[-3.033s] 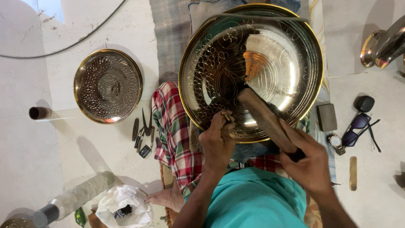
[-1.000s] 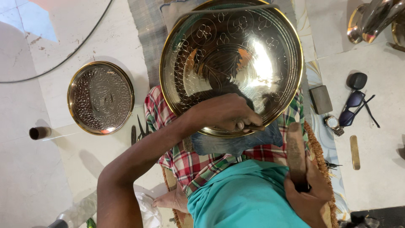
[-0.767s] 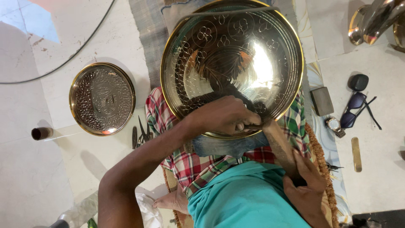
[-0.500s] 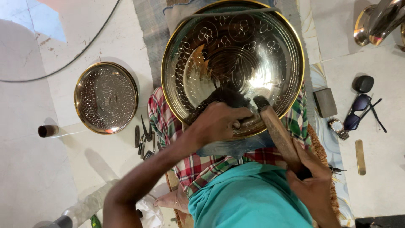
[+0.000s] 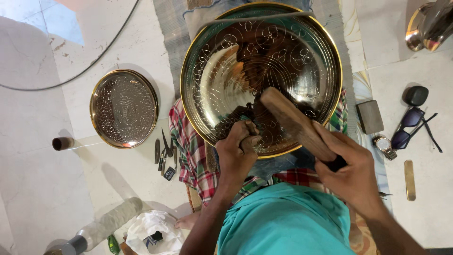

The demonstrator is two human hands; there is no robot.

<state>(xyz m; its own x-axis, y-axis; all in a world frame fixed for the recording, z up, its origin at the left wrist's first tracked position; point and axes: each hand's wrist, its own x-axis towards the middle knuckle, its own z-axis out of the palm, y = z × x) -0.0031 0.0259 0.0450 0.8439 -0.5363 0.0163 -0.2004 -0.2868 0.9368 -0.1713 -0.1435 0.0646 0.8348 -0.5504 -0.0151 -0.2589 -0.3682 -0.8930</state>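
- Large engraved brass tray (image 5: 226, 80): upper centre of the frame, resting over a checked cloth (image 5: 186, 151).
- Left hand (image 5: 237, 152): clenched around a small punch tool (image 5: 248, 140), its tip against the tray's lower rim area.
- Right hand (image 5: 351, 170): gripping a wooden mallet (image 5: 296, 123), head angled over the tray.
- Smaller embossed tray (image 5: 123, 108): left, on the floor.
- Sunglasses (image 5: 411, 131), wristwatch (image 5: 383, 144): right edge.

Down at your lower left on the floor you have a crumpled white plastic bag (image 5: 153, 226) with a small dark packet (image 5: 154, 237) showing inside it, and just left of the bag lies a small green wrapper (image 5: 113, 244).
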